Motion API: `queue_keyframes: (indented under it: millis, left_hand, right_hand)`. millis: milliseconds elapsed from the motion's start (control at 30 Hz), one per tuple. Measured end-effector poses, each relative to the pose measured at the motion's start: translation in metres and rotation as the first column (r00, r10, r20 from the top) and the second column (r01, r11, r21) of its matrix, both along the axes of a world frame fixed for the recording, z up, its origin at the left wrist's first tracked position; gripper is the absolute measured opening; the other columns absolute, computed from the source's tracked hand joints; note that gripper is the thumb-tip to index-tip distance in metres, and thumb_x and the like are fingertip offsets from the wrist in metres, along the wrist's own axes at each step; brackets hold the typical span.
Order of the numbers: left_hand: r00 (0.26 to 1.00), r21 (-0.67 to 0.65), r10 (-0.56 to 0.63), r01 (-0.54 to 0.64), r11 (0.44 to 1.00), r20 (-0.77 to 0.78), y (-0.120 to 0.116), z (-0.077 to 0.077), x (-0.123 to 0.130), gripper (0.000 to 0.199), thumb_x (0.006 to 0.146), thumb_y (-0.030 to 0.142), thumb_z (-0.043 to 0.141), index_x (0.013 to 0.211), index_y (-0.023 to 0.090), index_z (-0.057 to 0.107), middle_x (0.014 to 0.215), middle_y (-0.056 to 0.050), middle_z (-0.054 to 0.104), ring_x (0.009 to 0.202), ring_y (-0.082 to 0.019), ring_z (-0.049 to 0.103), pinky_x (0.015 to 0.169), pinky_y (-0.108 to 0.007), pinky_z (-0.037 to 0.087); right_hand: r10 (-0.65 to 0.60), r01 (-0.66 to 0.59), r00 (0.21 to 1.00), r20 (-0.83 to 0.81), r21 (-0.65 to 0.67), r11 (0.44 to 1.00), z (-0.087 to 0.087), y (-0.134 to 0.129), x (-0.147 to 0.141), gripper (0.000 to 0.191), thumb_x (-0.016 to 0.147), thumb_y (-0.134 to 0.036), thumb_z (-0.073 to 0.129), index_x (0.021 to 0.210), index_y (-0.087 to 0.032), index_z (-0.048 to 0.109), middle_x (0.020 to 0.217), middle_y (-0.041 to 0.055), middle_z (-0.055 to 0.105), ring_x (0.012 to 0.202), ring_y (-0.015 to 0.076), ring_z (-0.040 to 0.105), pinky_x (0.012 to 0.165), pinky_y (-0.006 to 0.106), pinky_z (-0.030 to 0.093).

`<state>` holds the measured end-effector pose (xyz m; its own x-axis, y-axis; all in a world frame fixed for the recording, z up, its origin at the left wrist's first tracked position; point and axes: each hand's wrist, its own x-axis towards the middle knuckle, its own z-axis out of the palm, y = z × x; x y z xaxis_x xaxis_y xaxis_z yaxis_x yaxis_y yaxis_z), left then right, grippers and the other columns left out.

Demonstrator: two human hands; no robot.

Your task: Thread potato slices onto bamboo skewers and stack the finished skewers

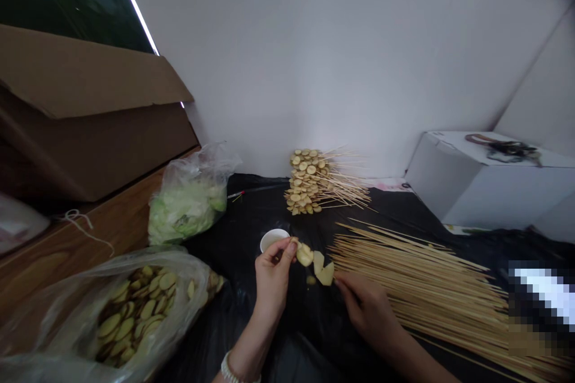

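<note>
Here, pale potato slices (305, 256) sit bunched between the hands. The left hand (272, 275) is closed in a pinch on the nearest slice, while the right hand's fingertips (338, 283) touch the farthest; whether the right hand (368, 311) grips it, I cannot tell. Right of that hand lies a spread of loose bamboo skewers (426, 287). Ahead of the hands is a heap of skewered potato slices (308, 182), and just past the left hand, a small white cup (274, 239). Left of it sits a clear plastic bag of sliced potato (144, 311), on a black plastic sheet (242, 191).
</note>
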<state>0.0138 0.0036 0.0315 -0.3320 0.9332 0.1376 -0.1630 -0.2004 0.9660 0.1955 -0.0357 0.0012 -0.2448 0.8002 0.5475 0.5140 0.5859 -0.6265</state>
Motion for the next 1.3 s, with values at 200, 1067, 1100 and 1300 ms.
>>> queue_keyframes:
  millis: [200,1067,1100,1300]
  left_hand:
    - [0.999,0.005,-0.001,0.002,1.0,-0.035,-0.003,0.004,0.003,0.024,0.066,0.034,0.077,0.078,0.014,0.074,0.07,-0.003,0.067,0.06,-0.011,0.056,0.059,-0.022,0.046]
    - [0.968,0.004,-0.225,0.227,0.974,-0.109,-0.013,-0.005,0.008,0.042,0.085,0.049,0.053,0.096,0.013,0.071,0.08,-0.009,0.071,0.07,-0.018,0.063,0.064,-0.027,0.049]
    - [0.953,-0.017,-0.268,0.268,0.963,-0.14,-0.015,-0.009,0.012,0.043,0.087,0.049,0.049,0.095,0.012,0.071,0.079,-0.009,0.071,0.07,-0.018,0.063,0.064,-0.027,0.049]
    - [0.776,-0.175,-0.501,0.472,0.864,-0.383,-0.026,-0.042,0.036,0.049,0.09,0.048,0.041,0.074,0.013,0.072,0.067,-0.007,0.069,0.063,-0.017,0.06,0.06,-0.025,0.044]
  right_hand:
    - [0.005,-0.005,1.0,-0.031,0.005,1.0,0.001,-0.001,-0.002,0.025,0.092,-0.018,0.043,0.098,-0.02,0.067,0.085,0.0055,0.071,0.077,0.0169,0.067,0.068,0.026,0.053]
    - [-0.101,0.104,0.992,-0.073,0.046,0.993,-0.004,0.007,0.007,0.022,0.093,-0.022,0.044,0.099,-0.021,0.064,0.084,0.004,0.07,0.076,0.0166,0.066,0.069,0.025,0.05]
    - [-0.122,0.124,0.99,-0.074,0.026,0.992,-0.004,0.009,0.009,0.022,0.093,-0.023,0.043,0.097,-0.021,0.064,0.083,0.0039,0.069,0.075,0.0168,0.066,0.068,0.025,0.05]
    - [-0.199,0.194,0.978,-0.055,-0.085,0.977,-0.003,0.029,0.026,0.028,0.094,-0.033,0.038,0.09,-0.019,0.062,0.066,0.0017,0.062,0.061,0.0165,0.06,0.059,0.026,0.046]
